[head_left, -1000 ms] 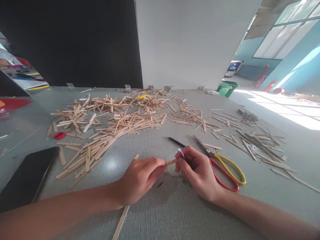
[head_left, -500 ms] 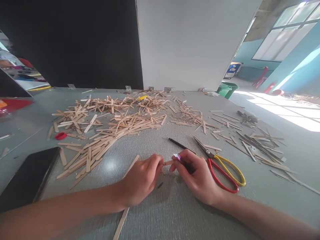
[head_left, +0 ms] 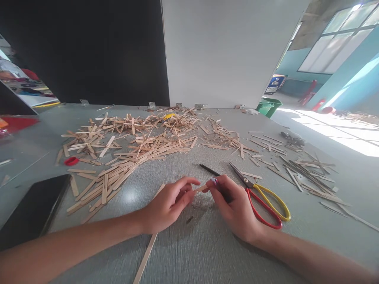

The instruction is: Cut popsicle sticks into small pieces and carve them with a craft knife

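Over the table (head_left: 204, 256) beside the scissors (head_left: 251, 184), the left hand (head_left: 161, 208) pinches a wooden craft stick (head_left: 200, 189) reaching the right hand (head_left: 237, 209), which clasps a shiny blade-like tool (head_left: 213, 181), best kept angled away from the pinch.

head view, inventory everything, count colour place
Sticks: many, tan, across grey table
Short stick: one, tan, centre
Long stick: one, tan, foreground
Small tool: one, pale-tipped, in right hand
Scissors: one, red-yellow handles, right
Rod: one, black, left of scissors
Phone: one, black, left
Ring: one, red, beyond phone
Small object: one, yellow, far heap
Metal tool: one, grey, far right
Panels: two, black and white, behind
Brackets: several, silver, along panels
Bin: count unclear, green, back right
Left hand: one, bare, centre
Right hand: one, bare, centre
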Motion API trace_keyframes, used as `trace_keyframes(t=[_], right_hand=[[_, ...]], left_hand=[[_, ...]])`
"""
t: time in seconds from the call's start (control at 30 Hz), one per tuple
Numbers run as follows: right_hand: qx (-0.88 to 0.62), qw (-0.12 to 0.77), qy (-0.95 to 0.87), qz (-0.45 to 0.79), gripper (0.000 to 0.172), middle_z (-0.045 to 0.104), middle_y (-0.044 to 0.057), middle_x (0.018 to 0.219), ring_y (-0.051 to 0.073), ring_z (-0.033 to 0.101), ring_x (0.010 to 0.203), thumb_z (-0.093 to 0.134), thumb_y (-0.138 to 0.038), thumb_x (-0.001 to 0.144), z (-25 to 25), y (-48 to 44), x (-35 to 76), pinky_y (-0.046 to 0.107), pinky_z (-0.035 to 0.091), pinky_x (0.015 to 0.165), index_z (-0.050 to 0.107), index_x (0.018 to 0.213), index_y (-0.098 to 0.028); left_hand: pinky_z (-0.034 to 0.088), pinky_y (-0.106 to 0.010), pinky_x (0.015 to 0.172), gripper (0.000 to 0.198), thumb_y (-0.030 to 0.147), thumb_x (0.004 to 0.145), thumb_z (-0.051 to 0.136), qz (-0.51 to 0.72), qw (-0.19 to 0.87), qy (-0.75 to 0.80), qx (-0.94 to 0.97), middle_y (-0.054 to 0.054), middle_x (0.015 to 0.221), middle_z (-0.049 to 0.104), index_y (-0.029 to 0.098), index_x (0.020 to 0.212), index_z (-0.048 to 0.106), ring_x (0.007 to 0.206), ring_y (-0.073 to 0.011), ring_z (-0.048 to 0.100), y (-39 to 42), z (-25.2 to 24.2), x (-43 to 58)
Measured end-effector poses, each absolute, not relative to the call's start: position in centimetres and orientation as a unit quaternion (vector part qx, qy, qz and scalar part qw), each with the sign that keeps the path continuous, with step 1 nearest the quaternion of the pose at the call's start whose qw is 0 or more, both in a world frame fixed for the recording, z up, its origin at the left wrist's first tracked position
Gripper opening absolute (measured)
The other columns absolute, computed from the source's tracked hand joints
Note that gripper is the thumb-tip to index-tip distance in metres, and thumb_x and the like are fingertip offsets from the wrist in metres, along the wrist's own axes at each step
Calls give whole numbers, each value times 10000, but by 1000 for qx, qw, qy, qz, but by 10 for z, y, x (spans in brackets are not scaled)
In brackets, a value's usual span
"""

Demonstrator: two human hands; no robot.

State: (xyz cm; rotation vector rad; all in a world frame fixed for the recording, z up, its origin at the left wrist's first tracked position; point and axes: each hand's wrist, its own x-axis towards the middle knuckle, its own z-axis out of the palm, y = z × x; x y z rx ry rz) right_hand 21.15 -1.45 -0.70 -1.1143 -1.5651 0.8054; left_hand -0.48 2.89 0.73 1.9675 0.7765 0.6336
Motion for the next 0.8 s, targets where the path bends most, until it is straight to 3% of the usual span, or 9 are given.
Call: trace_keyframes(t=[0.13, 0.33, 0.43, 0.5, 0.63, 0.8], right_hand=[[-483, 510, -648, 295, 175, 755, 27, 881, 171, 688, 734, 583, -258, 1039, -9, -13, 212, 286, 543, 686, 699, 1168, -230], [-476, 478, -713, 191, 438, 693, 104, 1029, 208, 681, 891, 478, -188, 1042, -9, -12, 210, 346, 576, 782, 590, 1464, -147], [-466, 465, -708, 253, 487, 739, 51, 937, 138, 649, 617, 457, -185, 1051, -11, -16, 209, 283, 564, 607, 489, 1537, -172], [-463, 449, -701, 304, 441, 783, 30, 932, 104, 612, 506, 460, -202, 1063, -12, -20, 208, 252, 544, 542, 485, 1504, -208], [-472, 429, -711, 296, 204, 779, -6, 777, 108, 638, 514, 519, -255, 1072, -12, -23, 207, 231, 539, 565, 625, 1244, -230], [-474, 424, -713, 295, 213, 705, -36, 621, 107, 614, 465, 531, -250, 1067, -13, -23, 207, 212, 507, 522, 681, 1214, -211]], left_hand=[[362, -232, 547, 193, 320, 1108, 462, 240, 481, 311, 784, 41, 750, 549, 214, 1136, 620, 597, -120, 439, 29, 7, -4], [370, -205, 490, 124, 358, 1119, 417, 283, 511, 334, 740, 35, 790, 601, 243, 1160, 438, 559, -112, 468, 28, 3, -3], [418, -210, 498, 169, 386, 1121, 406, 302, 515, 349, 722, 8, 844, 675, 253, 1213, 357, 550, -113, 533, 28, 2, -2], [427, -210, 481, 201, 405, 1120, 407, 307, 514, 355, 718, 3, 844, 699, 250, 1230, 342, 509, -106, 543, 28, 1, -2], [378, -193, 423, 238, 392, 1105, 425, 309, 502, 356, 725, 3, 811, 714, 224, 1266, 375, 442, -88, 474, 27, 2, -2], [356, -191, 421, 243, 292, 1073, 460, 312, 465, 353, 749, 2, 777, 737, 203, 1296, 425, 450, -92, 435, 26, 2, -2]])
